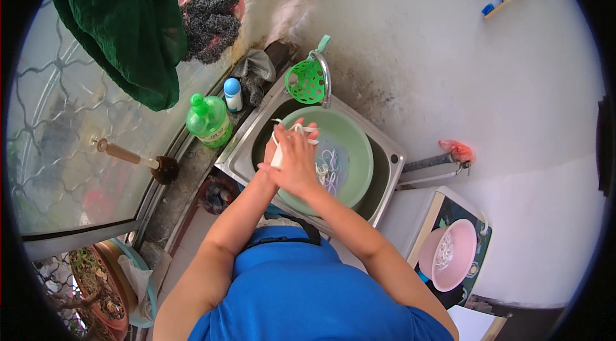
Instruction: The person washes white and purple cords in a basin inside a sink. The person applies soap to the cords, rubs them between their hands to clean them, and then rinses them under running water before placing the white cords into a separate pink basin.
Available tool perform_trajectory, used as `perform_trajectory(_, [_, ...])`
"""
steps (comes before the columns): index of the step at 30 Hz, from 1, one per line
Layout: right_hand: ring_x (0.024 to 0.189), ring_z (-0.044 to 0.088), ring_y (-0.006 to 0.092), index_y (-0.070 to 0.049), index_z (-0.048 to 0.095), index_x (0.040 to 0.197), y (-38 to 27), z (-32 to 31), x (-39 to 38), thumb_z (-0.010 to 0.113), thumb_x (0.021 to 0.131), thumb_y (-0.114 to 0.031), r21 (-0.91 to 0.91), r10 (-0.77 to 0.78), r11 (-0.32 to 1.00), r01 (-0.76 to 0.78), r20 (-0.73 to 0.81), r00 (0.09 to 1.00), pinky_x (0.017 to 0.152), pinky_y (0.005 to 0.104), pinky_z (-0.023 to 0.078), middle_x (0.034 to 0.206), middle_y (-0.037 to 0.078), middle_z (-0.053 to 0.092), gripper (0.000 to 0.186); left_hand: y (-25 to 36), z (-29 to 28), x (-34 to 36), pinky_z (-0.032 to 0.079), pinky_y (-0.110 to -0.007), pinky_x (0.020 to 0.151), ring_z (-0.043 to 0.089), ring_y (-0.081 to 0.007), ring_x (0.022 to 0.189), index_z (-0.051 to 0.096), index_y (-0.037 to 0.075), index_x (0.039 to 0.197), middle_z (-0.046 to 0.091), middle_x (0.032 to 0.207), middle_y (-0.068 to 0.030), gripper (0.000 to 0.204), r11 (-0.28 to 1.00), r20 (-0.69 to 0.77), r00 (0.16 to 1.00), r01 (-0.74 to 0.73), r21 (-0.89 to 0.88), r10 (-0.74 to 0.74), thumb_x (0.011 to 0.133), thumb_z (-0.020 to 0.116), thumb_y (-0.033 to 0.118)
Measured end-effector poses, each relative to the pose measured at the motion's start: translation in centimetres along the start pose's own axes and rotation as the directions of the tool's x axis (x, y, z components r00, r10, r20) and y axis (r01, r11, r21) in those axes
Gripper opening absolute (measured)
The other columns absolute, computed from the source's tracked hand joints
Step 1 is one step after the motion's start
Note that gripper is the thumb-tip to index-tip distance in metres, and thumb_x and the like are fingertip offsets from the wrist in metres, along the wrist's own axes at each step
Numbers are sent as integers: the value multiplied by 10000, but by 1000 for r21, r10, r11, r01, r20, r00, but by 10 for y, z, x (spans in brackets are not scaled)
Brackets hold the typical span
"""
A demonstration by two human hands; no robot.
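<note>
Over a pale green basin (361,148), my two hands are pressed together around a white cord, perhaps a shoelace (277,157). My right hand (296,164) lies on top, its fingers bent over the cord. Underneath, my left hand (312,134) is mostly covered, with only some fingers showing at the far side. Loops and ends of the cord stick out between the fingers. More white cords (328,168) lie loose at the bottom of the basin, which stands in a steel sink (389,177).
A curved tap (326,81) with a green perforated basket (305,82) rises behind the basin. On the left ledge stand a green pump bottle (209,124) and a blue-capped bottle (233,95). A pink bowl (467,248) holding white pieces sits at right. Dark green cloth (128,26) hangs upper left.
</note>
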State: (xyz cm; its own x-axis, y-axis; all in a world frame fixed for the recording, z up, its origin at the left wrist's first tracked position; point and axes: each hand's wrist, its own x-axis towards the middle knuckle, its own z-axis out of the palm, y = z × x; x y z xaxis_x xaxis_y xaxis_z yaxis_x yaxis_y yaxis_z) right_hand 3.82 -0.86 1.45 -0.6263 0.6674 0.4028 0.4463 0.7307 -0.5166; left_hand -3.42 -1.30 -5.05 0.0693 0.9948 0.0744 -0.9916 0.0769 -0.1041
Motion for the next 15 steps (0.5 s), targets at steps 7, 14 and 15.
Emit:
perform_trajectory(7, [1040, 424, 334, -59, 436, 1214, 51, 16, 14, 713, 673, -323, 0, 365, 925, -381, -288, 885, 869, 470, 340, 1104, 160, 460, 662, -25, 8, 13, 438, -354, 916, 539, -226, 1065, 478, 63, 1235, 545, 1187, -93, 371, 914, -423, 891, 22, 406, 167, 955, 357, 275])
perform_trajectory(14, [1056, 436, 332, -29, 430, 1207, 24, 2, -2, 723, 660, -285, 160, 288, 955, -252, -275, 917, 885, 474, 336, 1119, 153, 460, 671, -22, -15, 1, 394, -391, 947, 499, -267, 1083, 418, 100, 1286, 505, 1216, -89, 485, 995, -10, 999, 33, -89, -34, 930, 380, 428])
perform_trajectory(15, [1059, 437, 330, -32, 431, 1209, 19, -5, -2, 725, 659, -281, 100, 186, 981, -166, -248, 951, 885, 473, 336, 1122, 151, 459, 672, -26, -13, 0, 394, -384, 951, 501, -253, 1090, 415, 108, 1291, 501, 1224, -85, 487, 997, -126, 992, 24, -69, -32, 931, 370, 433])
